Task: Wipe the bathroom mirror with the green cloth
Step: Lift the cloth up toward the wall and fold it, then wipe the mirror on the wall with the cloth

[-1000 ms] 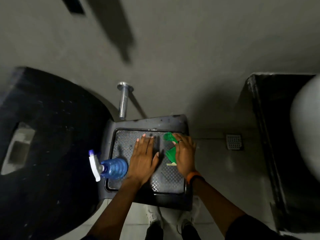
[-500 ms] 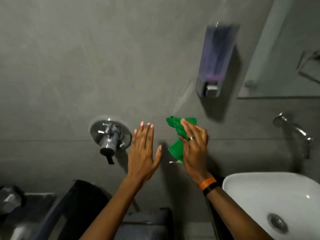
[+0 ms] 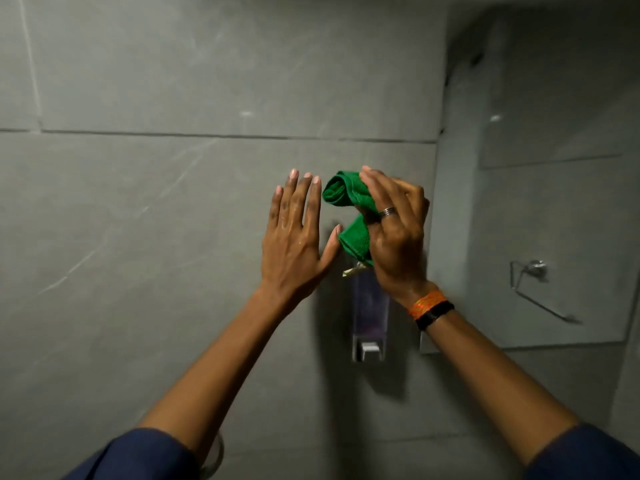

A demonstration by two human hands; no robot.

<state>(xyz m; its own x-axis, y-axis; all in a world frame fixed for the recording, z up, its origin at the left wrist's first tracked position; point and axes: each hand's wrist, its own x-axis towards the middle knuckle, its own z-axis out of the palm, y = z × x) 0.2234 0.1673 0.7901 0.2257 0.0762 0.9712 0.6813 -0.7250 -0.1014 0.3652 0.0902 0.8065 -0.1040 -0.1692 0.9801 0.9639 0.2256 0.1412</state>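
Head view, hands: both are raised in front of a grey tiled wall point(image 3: 173, 237).
Right hand point(image 3: 398, 233): fingers curled and clamped on the cloth point(image 3: 349, 216), thumb side toward the left hand; a ring point(image 3: 387, 212) and an orange wristband point(image 3: 427, 304) show.
Left hand point(image 3: 294, 237): flat and spread, fingers apart, holding nothing; its thumb tip lies just beside the lower fold of the cloth, and whether it touches I cannot tell.
Cloth: green, bunched into a loose roll, one lobe sticking up above the right fingers and another hanging below them; a small pale tag pokes out at the bottom edge.
Mirror point(image 3: 554, 237): on the wall to the right, well apart from the cloth; a towel ring point(image 3: 530, 271) appears in it.
Dispenser point(image 3: 369, 317): mounted on the wall beside the mirror's left edge, partly hidden behind the right wrist.
Handling: the cloth looks soft, light and limp, so it will likely sag and fold wherever it is not supported. It is not fragile and should not slip from a closed grip.
Where to hold: probably best spread over the palm with the loose ends tucked under the fingers, giving a flat pad for the glass.
Stage: wiping not yet begun, by my reading; the cloth is nowhere on the mirror.
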